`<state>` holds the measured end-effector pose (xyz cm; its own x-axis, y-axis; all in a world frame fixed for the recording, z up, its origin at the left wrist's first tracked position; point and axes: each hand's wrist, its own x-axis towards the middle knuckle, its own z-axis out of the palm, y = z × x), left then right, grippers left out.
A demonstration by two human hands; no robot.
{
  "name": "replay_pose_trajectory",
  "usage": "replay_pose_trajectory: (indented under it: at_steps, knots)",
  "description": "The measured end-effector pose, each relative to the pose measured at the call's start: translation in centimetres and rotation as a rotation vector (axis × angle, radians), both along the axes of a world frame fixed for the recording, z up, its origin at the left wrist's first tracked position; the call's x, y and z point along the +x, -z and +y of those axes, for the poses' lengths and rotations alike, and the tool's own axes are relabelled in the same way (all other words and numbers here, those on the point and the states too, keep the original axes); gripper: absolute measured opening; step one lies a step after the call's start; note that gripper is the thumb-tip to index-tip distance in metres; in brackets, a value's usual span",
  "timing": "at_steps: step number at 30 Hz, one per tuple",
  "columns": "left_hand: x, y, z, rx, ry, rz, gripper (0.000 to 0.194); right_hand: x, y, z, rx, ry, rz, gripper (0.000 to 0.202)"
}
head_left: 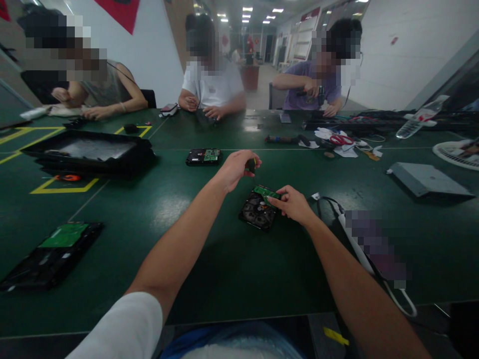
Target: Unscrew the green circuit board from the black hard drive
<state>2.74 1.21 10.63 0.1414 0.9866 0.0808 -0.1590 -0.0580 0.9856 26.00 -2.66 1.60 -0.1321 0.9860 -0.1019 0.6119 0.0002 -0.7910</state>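
Observation:
A hard drive lies on the green table in front of me, its dark underside up and a green circuit board along its far edge. My left hand is closed around the dark, yellow-marked handle of a screwdriver, held upright with its thin shaft pointing down at the board. Whether the tip touches a screw is too small to tell. My right hand grips the drive's right side, the thumb lying over the green board and the other fingers at the edge.
Another hard drive lies beyond my left hand, and a larger drive-like unit is at the near left. Black trays stand at left. A power strip, a metal box and a bottle are at right. Three people sit opposite.

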Motion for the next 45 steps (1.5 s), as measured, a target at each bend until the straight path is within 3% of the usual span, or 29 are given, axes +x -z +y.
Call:
replay_pose_trajectory:
  at_steps: [4,11,17,23,28,35,39,45]
  knots:
    - [-0.02,-0.06,-0.14,0.05,-0.009,0.056,0.02,0.07,-0.11,-0.03,0.001,-0.007,0.002,0.046]
    - [0.42,0.18,-0.23,-0.046,0.067,-0.075,0.016,0.06,0.06,0.01,0.01,-0.007,-0.008,0.046]
    - [0.12,0.2,-0.06,0.057,0.042,0.029,0.019,0.03,0.14,0.0,0.017,-0.009,-0.013,0.046]
    - [0.55,0.22,-0.46,-0.03,0.153,-0.039,0.019,-0.08,0.05,0.02,0.013,-0.006,-0.001,0.044]
    - [0.68,0.62,-0.14,-0.036,0.123,-0.089,0.018,-0.09,-0.04,-0.04,0.012,-0.009,-0.009,0.044]
    - [0.31,0.5,-0.03,0.027,0.077,0.026,0.02,-0.11,-0.25,-0.13,0.014,-0.004,-0.012,0.043]
    - [0.49,0.57,-0.17,-0.023,0.13,-0.038,0.02,-0.04,0.08,-0.01,0.013,0.002,-0.014,0.045]
    - [0.8,0.8,-0.12,-0.058,0.111,-0.112,0.019,0.04,0.16,0.03,0.017,-0.008,-0.004,0.045]
